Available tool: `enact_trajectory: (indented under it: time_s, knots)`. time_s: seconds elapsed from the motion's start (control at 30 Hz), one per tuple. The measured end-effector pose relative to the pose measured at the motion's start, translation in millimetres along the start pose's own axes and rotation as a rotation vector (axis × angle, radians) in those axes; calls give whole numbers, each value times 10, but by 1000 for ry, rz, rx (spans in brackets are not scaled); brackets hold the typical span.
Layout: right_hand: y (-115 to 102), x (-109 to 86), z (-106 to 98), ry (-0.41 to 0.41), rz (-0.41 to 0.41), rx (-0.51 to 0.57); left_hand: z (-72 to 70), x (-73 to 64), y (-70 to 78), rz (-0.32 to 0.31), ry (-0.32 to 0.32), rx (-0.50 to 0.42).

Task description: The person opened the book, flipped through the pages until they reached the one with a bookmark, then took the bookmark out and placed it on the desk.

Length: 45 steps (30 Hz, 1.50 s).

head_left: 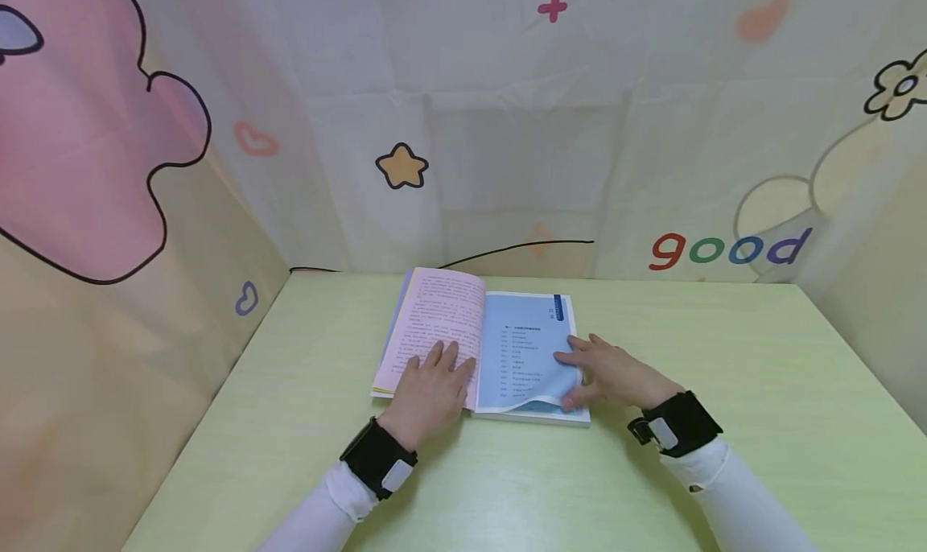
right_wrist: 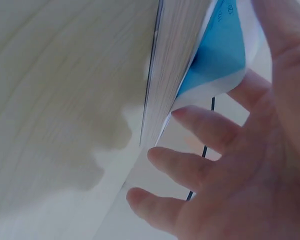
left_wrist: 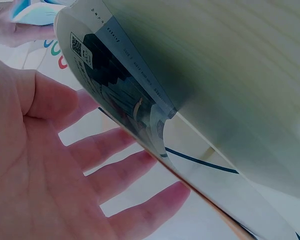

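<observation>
An open book [head_left: 532, 351] lies on the table, with a pink printed page [head_left: 442, 306] on the left and a light blue printed page [head_left: 517, 355] on the right. My left hand [head_left: 429, 391] rests with spread fingers on the lower part of the pink page. In the left wrist view, its fingertips [left_wrist: 177, 192] press against the curved sheet. At the lower right corner, my right hand [head_left: 615, 375] pinches the blue page between thumb and fingers. That page's bottom edge curls up; the right wrist view shows its bent blue underside [right_wrist: 215, 55] above the thick page stack [right_wrist: 175, 55].
The pale wood-grain table [head_left: 724, 335] carries the book near its back edge. A printed cloth backdrop [head_left: 507, 174] rises behind and along both sides. Each wrist wears a black strap [head_left: 380, 455] over a white sleeve [head_left: 746, 496].
</observation>
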State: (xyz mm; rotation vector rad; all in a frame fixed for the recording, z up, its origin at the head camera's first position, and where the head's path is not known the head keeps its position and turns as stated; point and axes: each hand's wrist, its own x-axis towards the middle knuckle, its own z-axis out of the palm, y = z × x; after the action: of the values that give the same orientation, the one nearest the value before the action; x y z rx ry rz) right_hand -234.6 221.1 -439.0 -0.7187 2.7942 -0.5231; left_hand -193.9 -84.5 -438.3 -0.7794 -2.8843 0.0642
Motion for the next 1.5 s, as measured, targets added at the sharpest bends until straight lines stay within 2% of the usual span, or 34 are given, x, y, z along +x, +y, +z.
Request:
enact_trajectory:
  time_s: [0.13,0.23,0.4,0.53,0.7,0.93,1.1,1.2,1.5]
  knots:
    - [-36,5,2,38,5,2,-3,5,9,2,6,-3]
    - [-74,8,4,67,31,43,-1,11,17,16,36,20]
    - [-133,20,9,127,15,161,8,16,27,48,111,58]
    - [-176,25,8,128,-30,259,8,25,33,82,178,73]
    - [-248,30,-2,149,-43,304,24,57,53,113,283,92]
    - [-321,56,27,164,16,378,16,71,105,104,299,81]
    - [-373,88,43,187,49,391,16,79,134,166,384,62]
    - [-411,93,38,162,62,381,25,95,143,208,421,58]
    - [-471,64,51,82,21,331,47,109,174,281,460,82]
